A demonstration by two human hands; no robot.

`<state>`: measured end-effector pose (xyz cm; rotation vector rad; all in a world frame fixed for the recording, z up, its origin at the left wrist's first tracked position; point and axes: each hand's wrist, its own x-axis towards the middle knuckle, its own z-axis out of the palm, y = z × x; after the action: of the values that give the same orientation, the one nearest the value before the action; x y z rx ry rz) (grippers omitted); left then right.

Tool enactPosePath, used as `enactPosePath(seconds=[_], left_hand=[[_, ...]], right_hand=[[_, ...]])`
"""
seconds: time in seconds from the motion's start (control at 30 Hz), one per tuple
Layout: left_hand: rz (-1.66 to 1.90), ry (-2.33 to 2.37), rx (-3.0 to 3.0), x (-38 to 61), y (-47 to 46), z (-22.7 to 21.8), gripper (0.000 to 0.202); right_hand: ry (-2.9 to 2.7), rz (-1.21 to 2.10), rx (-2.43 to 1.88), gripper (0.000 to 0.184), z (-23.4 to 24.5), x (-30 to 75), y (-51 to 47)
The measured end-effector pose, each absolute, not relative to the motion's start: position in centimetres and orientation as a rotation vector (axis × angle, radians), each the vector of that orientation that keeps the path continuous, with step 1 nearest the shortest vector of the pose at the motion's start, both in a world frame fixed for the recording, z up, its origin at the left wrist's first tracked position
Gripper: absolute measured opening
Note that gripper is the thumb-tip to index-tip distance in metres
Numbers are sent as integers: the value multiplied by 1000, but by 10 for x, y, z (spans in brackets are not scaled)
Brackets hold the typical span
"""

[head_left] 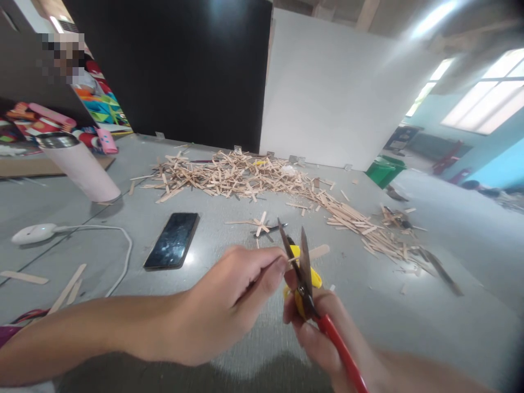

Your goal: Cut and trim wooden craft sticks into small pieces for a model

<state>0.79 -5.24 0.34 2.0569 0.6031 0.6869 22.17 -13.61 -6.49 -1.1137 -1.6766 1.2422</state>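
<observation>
My left hand [245, 289] is closed, its thumb and finger pinching a thin wooden craft stick [320, 251]. The stick reaches to the right across the open blades of a pair of scissors [305, 262]. My right hand [323, 330] is wrapped around the scissors, whose red handle runs down toward me and whose tips point away. A yellow tool [315, 278], perhaps a utility knife, shows behind the blades; whether it lies on the table or touches my right hand I cannot tell. Just beyond, crossed craft sticks [262, 224] lie by a dark, pen-like object [272, 228].
A long heap of craft sticks [229, 177] spreads along black and white upright boards [339, 98]. Left of my hands lie a phone [172, 240], a white cable [129, 245] and a pink bottle [84, 172]. Another person, blurred, is at the far left. A green bin [385, 171] stands beyond.
</observation>
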Motion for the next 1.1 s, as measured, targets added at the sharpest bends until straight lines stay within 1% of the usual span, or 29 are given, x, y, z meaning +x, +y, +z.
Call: enactPosePath(seconds=[0.17,0.37,0.53,0.77,1.0,1.1], left_hand=[[701,613,2063,7,-53,2,38],[711,620,2070,8,-53,2,37],[681,591,2039,9,-52,2,38],[659,563,1946,7,-52,4,39],[651,562,1966,8,-51,5,37],[651,577,1986,7,-52,6,37]], right_hand=[[-1711,1218,-1095,37,-61,221,-134],[-1635,1320,-1118,39,-64,224,-137],[-1579,1307,-1080,42,-69,223,-139],[-1663,1266,-1038,33,-67,222,-138],[-1656,1345,-994,44,-61,218,-133],[-1677,1347,-974,44,-59,219,-132]])
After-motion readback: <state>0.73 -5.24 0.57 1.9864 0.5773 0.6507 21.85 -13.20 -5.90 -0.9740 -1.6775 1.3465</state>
